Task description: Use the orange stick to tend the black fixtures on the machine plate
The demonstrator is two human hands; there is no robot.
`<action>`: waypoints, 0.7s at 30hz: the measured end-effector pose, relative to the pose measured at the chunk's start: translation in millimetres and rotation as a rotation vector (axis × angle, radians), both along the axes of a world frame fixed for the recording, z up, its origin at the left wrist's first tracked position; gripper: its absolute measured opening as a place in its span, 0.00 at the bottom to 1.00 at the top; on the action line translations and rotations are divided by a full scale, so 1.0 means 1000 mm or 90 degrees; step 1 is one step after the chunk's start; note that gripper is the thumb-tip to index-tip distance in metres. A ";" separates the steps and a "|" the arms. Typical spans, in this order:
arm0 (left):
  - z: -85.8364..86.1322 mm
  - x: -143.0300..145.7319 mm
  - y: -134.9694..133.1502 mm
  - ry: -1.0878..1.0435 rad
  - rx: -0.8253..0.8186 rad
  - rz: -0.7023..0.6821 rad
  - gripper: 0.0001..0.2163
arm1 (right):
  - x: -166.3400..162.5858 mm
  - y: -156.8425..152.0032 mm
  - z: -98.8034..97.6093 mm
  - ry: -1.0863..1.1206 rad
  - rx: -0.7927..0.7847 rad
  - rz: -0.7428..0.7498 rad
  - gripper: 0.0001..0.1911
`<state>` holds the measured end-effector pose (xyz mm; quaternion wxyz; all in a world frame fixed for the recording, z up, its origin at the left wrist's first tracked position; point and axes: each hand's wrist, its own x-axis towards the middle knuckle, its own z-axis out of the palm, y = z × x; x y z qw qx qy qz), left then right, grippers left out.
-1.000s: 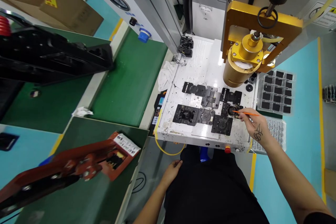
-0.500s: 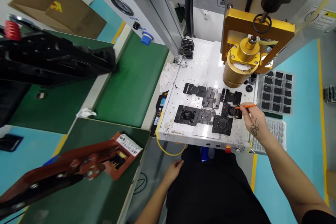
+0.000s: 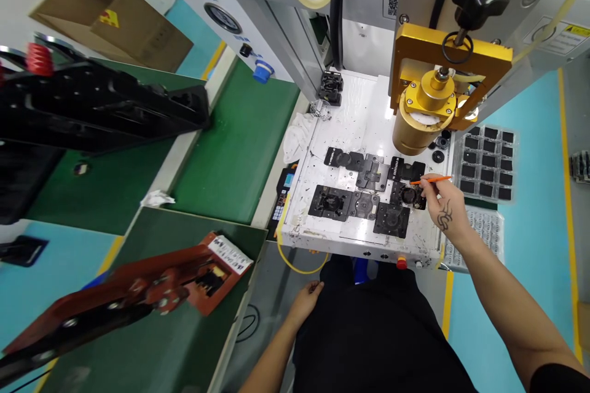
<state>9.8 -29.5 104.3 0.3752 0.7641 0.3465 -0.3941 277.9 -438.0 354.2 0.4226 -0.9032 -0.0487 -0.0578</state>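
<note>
My right hand (image 3: 446,209) pinches a thin orange pointed stick (image 3: 436,180) between thumb and fingers. The tip of the stick is over the upper edge of a black fixture plate (image 3: 407,195) with a round recess; whether it touches is too small to tell. Directly behind that plate lies another black plate (image 3: 408,168) with white marks, and a square black plate (image 3: 391,220) is in front to the left. My left hand (image 3: 308,299) hangs low beside my leg, below the machine's front edge, its fingers loosely curled with nothing visible in them.
A gold press head (image 3: 417,129) hangs above the white machine bed (image 3: 354,116). Clear trays, one with black squares (image 3: 487,163), stand at the right. A red emergency button (image 3: 401,263) is on the front edge. Black and red clamp arms (image 3: 152,288) reach in from the left.
The tip of the orange stick has moved slightly back, from the round recess to the plate's upper edge, and the stick turned a little. The view shifted slightly; my left hand stays low.
</note>
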 end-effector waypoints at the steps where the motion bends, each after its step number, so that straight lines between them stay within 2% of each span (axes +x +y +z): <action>1: 0.000 0.000 0.000 0.000 0.000 -0.001 0.18 | 0.000 0.000 0.000 -0.005 -0.002 -0.009 0.16; 9: 0.005 0.001 0.001 -0.003 -0.008 -0.003 0.16 | -0.003 0.002 0.002 -0.008 -0.010 -0.016 0.16; 13: 0.006 0.001 0.000 -0.009 -0.010 0.003 0.16 | -0.005 0.002 0.002 0.002 -0.016 0.022 0.15; 18: 0.005 0.001 -0.001 -0.018 -0.007 0.007 0.15 | -0.006 -0.001 0.004 -0.011 -0.029 0.024 0.15; 21: 0.003 0.002 -0.001 -0.019 0.000 0.009 0.15 | -0.005 -0.002 0.006 0.013 -0.030 0.067 0.13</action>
